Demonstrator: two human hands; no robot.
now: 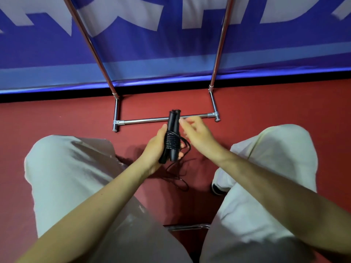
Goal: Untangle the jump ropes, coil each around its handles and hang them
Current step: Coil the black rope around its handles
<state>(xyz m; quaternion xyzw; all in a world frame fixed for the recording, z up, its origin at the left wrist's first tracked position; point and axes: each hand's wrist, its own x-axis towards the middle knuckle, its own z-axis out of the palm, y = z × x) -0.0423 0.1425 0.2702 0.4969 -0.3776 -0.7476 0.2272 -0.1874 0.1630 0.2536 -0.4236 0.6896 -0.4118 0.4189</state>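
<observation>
Centrally, our left hand (154,149) grips the paired black handles (172,137), rope (177,173) coiled round them; our right hand (197,132) hovers beside, fingers loose.

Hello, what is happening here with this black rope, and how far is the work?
A seated person is coiling a black jump rope around its two handles. The left hand grips the handles, held together, with several turns of rope already wound around their middle. The right hand is beside them, fingers loosely curled; whether it pinches the rope cannot be told. A loose length of rope hangs down to the red floor, so the coiling is unfinished. The metal rack in front holds nothing in view.
</observation>
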